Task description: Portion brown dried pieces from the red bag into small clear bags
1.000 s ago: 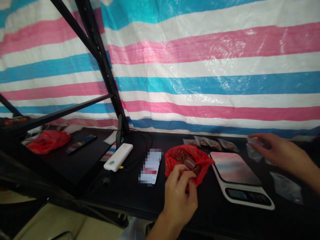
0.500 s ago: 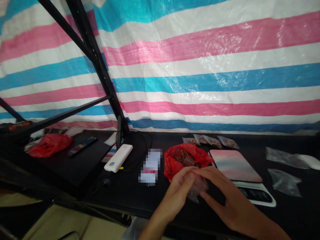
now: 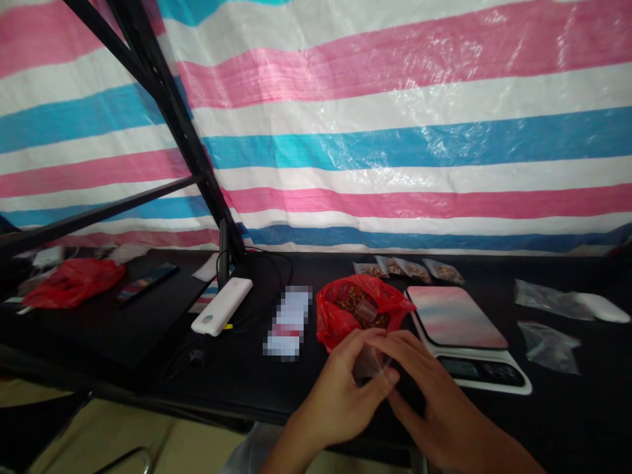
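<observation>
Both hands meet low in the middle of the view, over the black table (image 3: 257,375). My left hand (image 3: 340,395) and my right hand (image 3: 429,401) pinch a small clear plastic bag (image 3: 368,362) between their fingertips. Just behind them lies an open red plastic bag (image 3: 345,316) holding brown pellets and a small clear cup (image 3: 366,311). To the right of it stands a digital kitchen scale (image 3: 457,319).
Several small filled clear bags (image 3: 409,268) lie behind the scale. Empty clear bags (image 3: 548,342) and a white object (image 3: 595,308) lie at the right. A white power bank (image 3: 222,306), a blurred card (image 3: 289,322), a phone (image 3: 145,283) and another red bag (image 3: 69,283) lie to the left under a black metal frame (image 3: 168,112).
My right hand came from the far right with a clear bag to the middle. My left hand left the red bag. Both now hold the clear bag together.
</observation>
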Motion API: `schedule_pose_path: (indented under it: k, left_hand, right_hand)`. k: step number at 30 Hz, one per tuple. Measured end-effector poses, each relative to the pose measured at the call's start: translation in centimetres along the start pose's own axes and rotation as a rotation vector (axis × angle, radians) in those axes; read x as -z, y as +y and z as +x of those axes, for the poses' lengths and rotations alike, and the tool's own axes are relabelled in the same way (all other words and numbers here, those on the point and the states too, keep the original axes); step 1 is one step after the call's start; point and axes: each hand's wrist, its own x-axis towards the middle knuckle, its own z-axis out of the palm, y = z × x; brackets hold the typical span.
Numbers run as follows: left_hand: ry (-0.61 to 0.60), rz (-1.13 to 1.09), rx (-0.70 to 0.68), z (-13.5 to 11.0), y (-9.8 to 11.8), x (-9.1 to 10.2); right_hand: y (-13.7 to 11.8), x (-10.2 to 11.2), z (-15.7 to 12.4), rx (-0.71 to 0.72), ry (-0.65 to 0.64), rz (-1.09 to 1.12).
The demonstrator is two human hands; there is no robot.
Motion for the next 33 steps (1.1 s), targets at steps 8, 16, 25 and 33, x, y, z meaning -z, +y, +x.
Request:
schedule_pose_path:
  k: [8, 16, 25, 33]
  left_hand:
    - [-0.121, -0.194, 0.098, -0.9, -0.7, 1.0]
    - [-0.156, -0.252, 0.168, -0.1, 0.2, 1.1]
    - [-0.058, -0.275, 0.173, 0.1, -0.3, 1.2]
    - [0.114, -0.177, 0.158, 0.2, -0.4, 1.7]
  right_hand:
    - [-0.3, -0.6, 0.1, 0.011, 0.077, 0.045]
    - [0.2, -0.7, 0.3, 0.040, 0.110, 0.019]
    - [-0.3, -0.8, 0.9, 0.070, 0.120, 0.027]
    - [-0.4, -0.6, 1.4, 0.056, 0.165, -0.006]
